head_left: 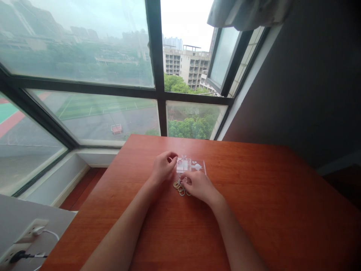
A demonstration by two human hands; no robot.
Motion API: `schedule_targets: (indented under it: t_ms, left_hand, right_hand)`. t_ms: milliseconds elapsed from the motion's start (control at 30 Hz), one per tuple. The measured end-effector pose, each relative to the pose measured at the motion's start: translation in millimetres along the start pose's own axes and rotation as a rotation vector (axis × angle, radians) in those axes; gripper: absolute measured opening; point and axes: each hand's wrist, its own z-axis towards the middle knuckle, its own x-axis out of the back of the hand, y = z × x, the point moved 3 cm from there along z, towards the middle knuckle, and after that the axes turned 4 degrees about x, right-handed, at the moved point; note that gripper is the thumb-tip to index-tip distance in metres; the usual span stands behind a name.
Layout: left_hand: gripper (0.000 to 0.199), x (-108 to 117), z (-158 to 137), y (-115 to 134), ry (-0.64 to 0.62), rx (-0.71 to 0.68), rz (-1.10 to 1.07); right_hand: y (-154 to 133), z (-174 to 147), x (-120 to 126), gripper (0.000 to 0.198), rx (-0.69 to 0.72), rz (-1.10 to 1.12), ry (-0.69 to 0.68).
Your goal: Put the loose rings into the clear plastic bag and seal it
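Note:
On the wooden table [265, 188] stands a clear plastic piece [184, 164], box-like on its left and flat on its right, with a white printed shape. My left hand [163, 166] is at its left edge, fingers curled and thumb and forefinger closed against the side. Just in front of it lies a loose pile of several small rings [180, 189], some yellowish and some pale green. My right hand [199, 184] reaches over the pile from the right. Its thumb and fingertips are pinched together at a ring, which they partly cover.
Behind the table's far edge is a dark-framed window [160, 75], with one pane [224, 56] swung outward. A curtain [248, 13] hangs at the top. To the lower left, wall sockets [31, 230] hold plugs and cables. A dark wall [307, 82] rises on the right.

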Motion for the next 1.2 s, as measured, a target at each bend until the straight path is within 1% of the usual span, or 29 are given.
schedule_targets:
  t_ms: [133,267,433,567,667,767,867,933,1067,1133,1200]
  left_hand:
    - [0.017,2,0,2,0.003,0.004,-0.017]
    - [0.017,4,0,3,-0.001,0.017,-0.037]
    - [0.017,3,0,4,-0.009,0.018,-0.058]
    - [0.017,2,0,4,-0.018,0.017,-0.072]
    - [0.016,2,-1,5,-0.035,0.017,-0.08]
    - [0.017,1,-1,10,-0.074,0.002,-0.101]
    - [0.022,-1,-4,19,-0.161,-0.025,-0.153]
    - [0.025,-3,-6,27,-0.237,-0.042,-0.189]
    - [0.027,-8,-11,42,-0.342,-0.061,-0.226]
    - [0.022,-10,-12,45,-0.362,-0.06,-0.235]
    - [0.017,-11,-12,46,-0.354,-0.058,-0.232]
  right_hand:
    - [-2,0,0,0.01,-0.018,-0.074,-0.028]
    - [-2,0,0,0.007,-0.008,-0.093,-0.041]
    - [-1,1,-3,0.007,0.001,-0.09,-0.045]
    - [2,2,-3,0.008,0.003,-0.047,-0.02]
    - [5,4,2,0.007,-0.02,-0.033,0.049]
    - [9,5,10,0.007,-0.054,-0.021,0.178]
    - [14,4,18,0.009,-0.097,-0.019,0.328]
    - [16,3,21,0.011,-0.112,-0.025,0.396]
    - [17,2,22,0.013,-0.115,-0.045,0.451]
    - [16,2,22,0.012,-0.108,-0.054,0.458]
    - [15,2,22,0.011,-0.099,-0.062,0.462]
